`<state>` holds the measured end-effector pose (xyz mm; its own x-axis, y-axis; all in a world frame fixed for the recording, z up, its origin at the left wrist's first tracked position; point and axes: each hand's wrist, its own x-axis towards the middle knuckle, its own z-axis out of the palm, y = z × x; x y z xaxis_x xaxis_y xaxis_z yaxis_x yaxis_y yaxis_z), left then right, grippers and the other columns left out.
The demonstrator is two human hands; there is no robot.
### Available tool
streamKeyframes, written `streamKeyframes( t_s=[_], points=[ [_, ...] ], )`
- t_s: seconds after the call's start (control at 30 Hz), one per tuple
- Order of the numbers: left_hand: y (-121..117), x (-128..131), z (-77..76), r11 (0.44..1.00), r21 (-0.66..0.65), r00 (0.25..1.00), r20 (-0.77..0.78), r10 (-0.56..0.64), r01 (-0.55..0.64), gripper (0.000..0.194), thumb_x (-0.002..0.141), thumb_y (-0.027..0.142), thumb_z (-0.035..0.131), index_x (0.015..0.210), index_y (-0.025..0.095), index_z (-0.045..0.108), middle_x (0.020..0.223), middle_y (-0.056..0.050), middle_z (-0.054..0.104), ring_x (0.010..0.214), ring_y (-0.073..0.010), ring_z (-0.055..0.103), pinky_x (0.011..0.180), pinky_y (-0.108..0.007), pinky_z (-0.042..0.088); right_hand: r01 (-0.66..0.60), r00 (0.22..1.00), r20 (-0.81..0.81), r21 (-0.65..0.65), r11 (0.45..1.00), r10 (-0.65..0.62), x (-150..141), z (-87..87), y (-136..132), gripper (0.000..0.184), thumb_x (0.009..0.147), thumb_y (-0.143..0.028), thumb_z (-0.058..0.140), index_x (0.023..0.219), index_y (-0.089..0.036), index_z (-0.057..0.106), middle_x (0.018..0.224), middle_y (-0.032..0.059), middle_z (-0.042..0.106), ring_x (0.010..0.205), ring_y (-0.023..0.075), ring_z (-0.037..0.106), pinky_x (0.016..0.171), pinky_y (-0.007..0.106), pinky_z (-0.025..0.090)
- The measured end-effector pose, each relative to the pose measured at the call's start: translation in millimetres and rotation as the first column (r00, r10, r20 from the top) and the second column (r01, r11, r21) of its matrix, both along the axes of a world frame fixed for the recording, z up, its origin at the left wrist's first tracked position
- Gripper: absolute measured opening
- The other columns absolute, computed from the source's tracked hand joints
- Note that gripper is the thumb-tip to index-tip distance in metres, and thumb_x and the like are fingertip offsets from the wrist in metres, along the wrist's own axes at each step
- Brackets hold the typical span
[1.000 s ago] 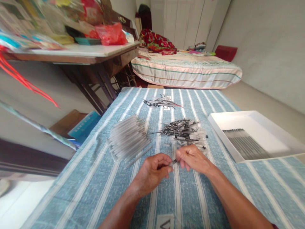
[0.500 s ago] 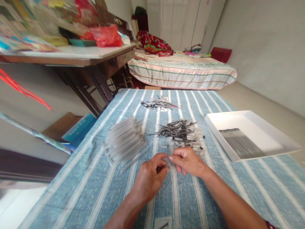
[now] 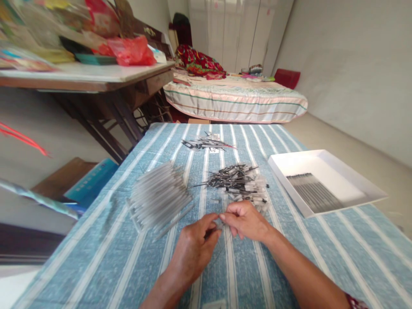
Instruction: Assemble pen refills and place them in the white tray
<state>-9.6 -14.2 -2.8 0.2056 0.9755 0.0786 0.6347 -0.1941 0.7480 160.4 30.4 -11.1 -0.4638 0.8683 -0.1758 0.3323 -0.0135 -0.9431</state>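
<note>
My left hand (image 3: 197, 245) and my right hand (image 3: 247, 220) meet low over the cloth, fingertips closed in a pinch. Between them is a small greyish pen part (image 3: 220, 223), mostly hidden by the fingers. Just beyond my right hand lies a loose pile of black pen refills and clear caps (image 3: 238, 180). Left of it, a stack of grey translucent pen barrels (image 3: 159, 195) lies side by side, with one barrel (image 3: 175, 222) apart along its near edge.
A shallow white box (image 3: 350, 189) at the right holds a row of pens (image 3: 313, 193). Farther back lies a small heap of thin dark pieces (image 3: 209, 142). All rest on a blue striped tablecloth (image 3: 128, 257). A cluttered desk (image 3: 106, 81) stands left, a bed (image 3: 238, 101) behind.
The whole view has shifted, so things sit farther left. My hands have drawn closer together, and the dark piece that showed between them is now mostly covered by fingers.
</note>
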Motion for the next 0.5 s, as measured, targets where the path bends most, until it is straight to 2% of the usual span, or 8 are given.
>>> streamKeyframes(
  t_s=[0.1, 0.17, 0.27, 0.37, 0.5],
  points=[
    [2, -1, 5.3, 0.997, 0.014, 0.993, -0.088, -0.073, 0.074, 0.013, 0.080, 0.022, 0.049, 0.077, 0.019, 0.061, 0.070, 0.000, 0.062, 0.063, -0.0142, 0.059, 0.061, -0.024, 0.043, 0.004, 1.000, -0.022, 0.034, 0.999, -0.004, 1, 2.3, 0, 0.033, 0.083, -0.034, 0.050, 0.055, -0.017, 0.046, 0.041, -0.0064, 0.051, 0.031, 0.0045, 0.043, 0.034, 0.014, 0.030],
    [3, -2, 7.8, 0.993, 0.035, 0.988, -0.110, -0.107, 0.112, 0.014, 0.080, 0.022, 0.049, 0.072, 0.018, 0.060, 0.071, -0.002, 0.060, 0.065, -0.0147, 0.057, 0.062, -0.024, 0.042, -0.001, 0.999, -0.032, 0.052, 0.999, 0.002, 1, 3.3, 0, 0.034, 0.083, -0.035, 0.050, 0.054, -0.017, 0.046, 0.041, -0.0063, 0.051, 0.031, 0.0042, 0.042, 0.034, 0.014, 0.030],
    [3, -3, 9.2, 0.993, 0.047, 0.990, -0.100, -0.101, 0.106, 0.012, 0.077, 0.023, 0.053, 0.067, 0.018, 0.059, 0.073, -0.002, 0.058, 0.066, -0.0151, 0.056, 0.061, -0.025, 0.040, -0.016, 0.998, -0.052, 0.073, 0.997, 0.020, 2, 4.7, 0, 0.037, 0.083, -0.038, 0.051, 0.053, -0.016, 0.046, 0.042, -0.0055, 0.051, 0.032, 0.0042, 0.043, 0.035, 0.015, 0.031],
    [3, -4, 7.6, 0.999, 0.017, 0.999, -0.028, -0.027, 0.028, 0.014, 0.074, 0.025, 0.058, 0.062, 0.018, 0.055, 0.064, 0.001, 0.055, 0.056, -0.0122, 0.050, 0.054, -0.023, 0.037, 0.031, 0.998, -0.065, 0.093, 0.995, -0.025, 12, 8.9, 5, 0.037, 0.081, -0.042, 0.051, 0.055, -0.016, 0.048, 0.046, -0.0040, 0.054, 0.034, 0.0047, 0.044, 0.035, 0.015, 0.031],
    [5, -5, 4.1, 0.987, -0.084, 0.974, 0.173, 0.148, -0.135, 0.017, 0.072, 0.030, 0.061, 0.062, 0.018, 0.055, 0.051, 0.005, 0.047, 0.046, -0.0093, 0.042, 0.045, -0.021, 0.030, 0.212, 0.976, 0.017, 0.165, 0.963, -0.217, 45, 15.6, 17, 0.026, 0.076, -0.038, 0.058, 0.063, -0.016, 0.054, 0.047, -0.0053, 0.050, 0.037, 0.0052, 0.041, 0.037, 0.016, 0.031]
  ],
)
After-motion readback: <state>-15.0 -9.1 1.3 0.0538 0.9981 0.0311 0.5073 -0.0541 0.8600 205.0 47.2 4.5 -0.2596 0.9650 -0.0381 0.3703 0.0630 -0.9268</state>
